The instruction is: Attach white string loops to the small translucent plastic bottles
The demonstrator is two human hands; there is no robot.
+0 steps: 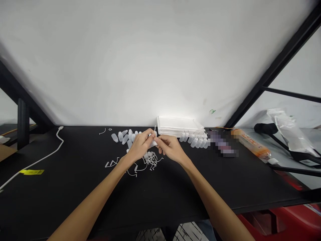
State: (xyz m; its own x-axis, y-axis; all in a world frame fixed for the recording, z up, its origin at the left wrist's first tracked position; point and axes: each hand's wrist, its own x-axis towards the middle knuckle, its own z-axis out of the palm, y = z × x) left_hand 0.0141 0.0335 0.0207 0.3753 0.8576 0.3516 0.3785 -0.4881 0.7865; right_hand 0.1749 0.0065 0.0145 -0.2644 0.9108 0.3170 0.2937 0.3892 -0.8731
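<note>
My left hand (139, 144) is closed, its thumb and fingers pinching a small translucent white bottle (153, 143). From the other side my right hand (172, 147) grips the same bottle near its top, fingertips almost meeting those of the left. A thin white strip (154, 128) sticks up at the fingertips; where it joins the bottle is hidden. Behind and left of my hands lie several similar small bottles (120, 136). Just below the hands sits a tangled heap of white cord-like strips (150, 160), some with flat ends.
A stack of flat white sheets or packets (179, 125) stands against the wall. Before it lies a row of small bottles (199, 143) with thin tips. Further right are a blurred item (224, 145) and an orange-and-clear packet (250, 144). A white cable (54, 153) crosses the black table (75, 187) at left.
</note>
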